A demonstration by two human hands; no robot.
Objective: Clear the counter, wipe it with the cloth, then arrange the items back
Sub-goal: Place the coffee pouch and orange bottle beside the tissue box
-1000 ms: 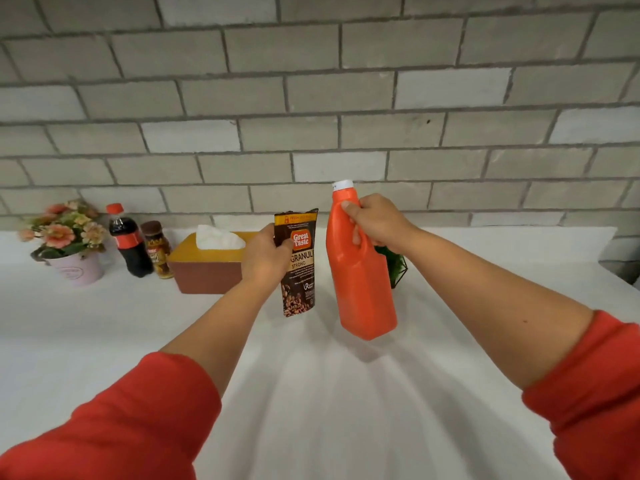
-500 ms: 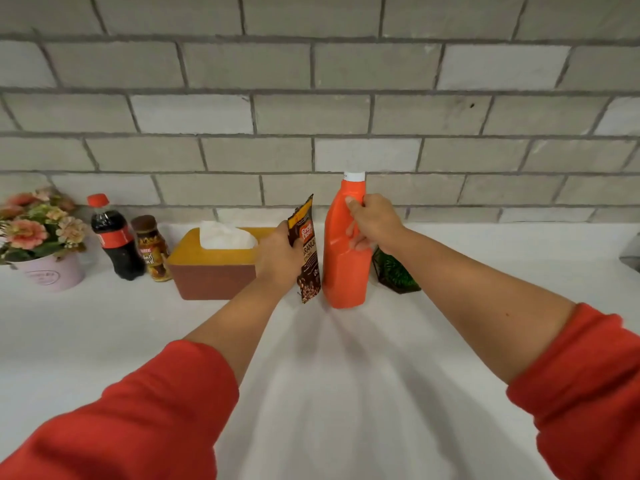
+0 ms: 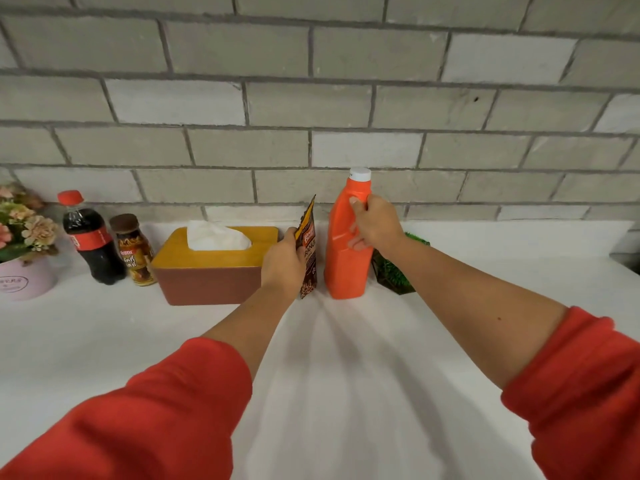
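Gripping the orange bottle [image 3: 347, 268] at its upper handle section, the right hand [image 3: 373, 224] has its fingers curled round the moulding just below the white cap [image 3: 360, 174]. Bottle upright; its base appears to sit on the white table [image 3: 329, 368], close to the grey brick wall [image 3: 311, 116].

Left hand [image 3: 282, 261]: thumb and fingers pinch a dark coffee pouch [image 3: 309, 252] along its left edge. Pouch held upright, turned nearly edge-on to the camera, printed face toward the bottle. Its lower corner is at table level; contact with the surface cannot be confirmed. Pouch stands between the tissue box [image 3: 207, 275] and the orange bottle, just beside each, with a narrow gap to the bottle.

Row along the wall, left to right:
- pink flower pot [image 3: 24, 284] with pink and cream flowers [image 3: 24, 226], cut by the left frame edge
- cola bottle [image 3: 91, 242], red cap, upright
- small brown bottle [image 3: 135, 252], touching or nearly touching the cola bottle
- tissue box, brown body, yellow lid, white tissue [image 3: 216, 235] standing out of the slot
- pouch, then orange bottle
- green plant [image 3: 394, 273] in a dark angular holder, partly hidden behind the right forearm

Both arms wear red sleeves [image 3: 138, 420] pushed up to mid forearm.
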